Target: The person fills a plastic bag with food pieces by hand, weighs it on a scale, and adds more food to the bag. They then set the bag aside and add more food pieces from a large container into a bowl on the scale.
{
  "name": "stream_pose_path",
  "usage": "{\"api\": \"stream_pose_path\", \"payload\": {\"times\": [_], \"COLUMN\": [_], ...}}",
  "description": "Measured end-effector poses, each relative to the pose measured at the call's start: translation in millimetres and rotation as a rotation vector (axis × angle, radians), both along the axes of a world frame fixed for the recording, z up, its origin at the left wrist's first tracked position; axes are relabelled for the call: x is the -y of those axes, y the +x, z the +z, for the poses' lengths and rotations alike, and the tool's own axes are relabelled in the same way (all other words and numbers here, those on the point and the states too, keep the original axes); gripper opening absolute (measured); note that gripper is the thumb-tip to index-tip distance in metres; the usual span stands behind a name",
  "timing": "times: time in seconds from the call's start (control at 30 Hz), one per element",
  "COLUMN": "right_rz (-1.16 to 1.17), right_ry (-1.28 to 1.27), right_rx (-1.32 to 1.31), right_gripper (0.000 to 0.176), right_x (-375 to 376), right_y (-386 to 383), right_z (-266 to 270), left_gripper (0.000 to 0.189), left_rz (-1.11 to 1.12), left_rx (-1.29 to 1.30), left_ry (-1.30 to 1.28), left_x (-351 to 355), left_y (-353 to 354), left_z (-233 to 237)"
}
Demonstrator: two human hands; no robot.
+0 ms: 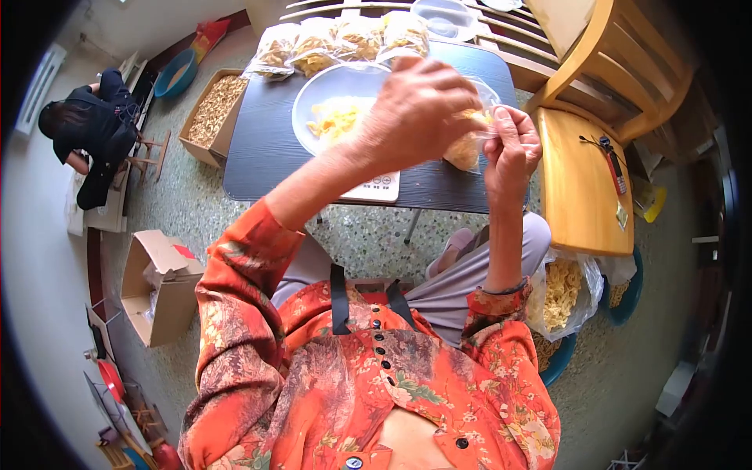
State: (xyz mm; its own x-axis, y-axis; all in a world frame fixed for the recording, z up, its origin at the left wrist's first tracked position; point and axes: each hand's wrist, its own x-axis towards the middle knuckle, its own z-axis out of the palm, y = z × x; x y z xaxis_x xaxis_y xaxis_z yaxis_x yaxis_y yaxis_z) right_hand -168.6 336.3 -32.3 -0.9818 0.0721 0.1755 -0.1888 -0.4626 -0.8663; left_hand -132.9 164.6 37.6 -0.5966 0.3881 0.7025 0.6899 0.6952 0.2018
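My right hand (511, 145) pinches the edge of a clear plastic bag (464, 153) between thumb and fingers. Yellowish dried pieces sit in the bag's lower part. My left hand (423, 106) is over the bag's mouth, its fingers curled and slightly blurred; what they hold is hidden. To its left, a translucent plastic basin (301, 117) contains yellow dried pieces (335, 117). Below the basin's near side, partly behind my left forearm, shows a white scale (380, 190) with buttons. Several filled clear bags (315, 47) line the far edge of the dark table (262, 149).
A wooden chair (576, 180) stands right of the table, with a red tool (615, 168) on its seat. Below it is an open bag of yellow pieces (562, 294). Cardboard boxes (176, 294) lie left. Another person (90, 129) sits at the far left.
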Motion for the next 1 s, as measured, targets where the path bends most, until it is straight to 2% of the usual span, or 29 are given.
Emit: {"api": "stream_pose_path", "payload": {"times": [0.07, 0.13, 0.2, 0.23, 0.3, 0.33, 0.43, 0.6, 0.67, 0.7, 0.8, 1.0], "right_rz": [-0.003, -0.01, -0.005, -0.003, 0.009, 0.009, -0.006, -0.009, -0.007, -0.005, 0.003, 0.023], "right_ry": [0.009, 0.018, 0.018, 0.017, 0.012, 0.013, 0.031, 0.021, 0.027, 0.031, 0.039, 0.048], "right_rx": [-0.008, -0.016, -0.014, -0.013, -0.035, -0.035, -0.024, -0.02, -0.022, -0.026, -0.034, -0.014], "right_gripper": [0.009, 0.01, 0.01, 0.01, 0.01, 0.01, 0.009, 0.009, 0.009, 0.009, 0.009, 0.011], "right_x": [-1, -1, 0, 0, 1, 2, 3, 4, 4, 4, 4, 2], "right_y": [-1, 0, 0, 0, -1, -1, 0, 0, -1, -1, -1, -1], "right_z": [1, 0, 0, -1, -2, -2, -2, -3, -4, -4, -4, -4], "left_gripper": [0.016, 0.012, 0.009, 0.009, 0.007, 0.006, 0.008, 0.013, 0.019, 0.021, 0.018, 0.011], "left_rz": [0.012, 0.102, 0.276, 0.277, 0.373, 0.377, 0.335, 0.308, 0.1, 0.075, 0.107, 0.116], "left_rx": [-0.074, 0.033, 0.164, 0.165, 0.466, 0.58, 0.643, 0.675, 0.529, 0.573, 0.5, 0.539], "left_ry": [0.066, 0.228, 0.137, 0.136, 0.036, 0.07, -0.034, -0.146, -0.281, -0.292, -0.393, -0.363], "left_x": [28, 64, 92, 104, 117, 117, 116, 106, 105, 105, 106, 112], "left_y": [-2, -6, 3, 7, 14, 20, 29, 32, 26, 23, 17, 12], "left_z": [17, 15, 20, 17, 7, 1, -10, -16, -25, -27, -35, -38]}}
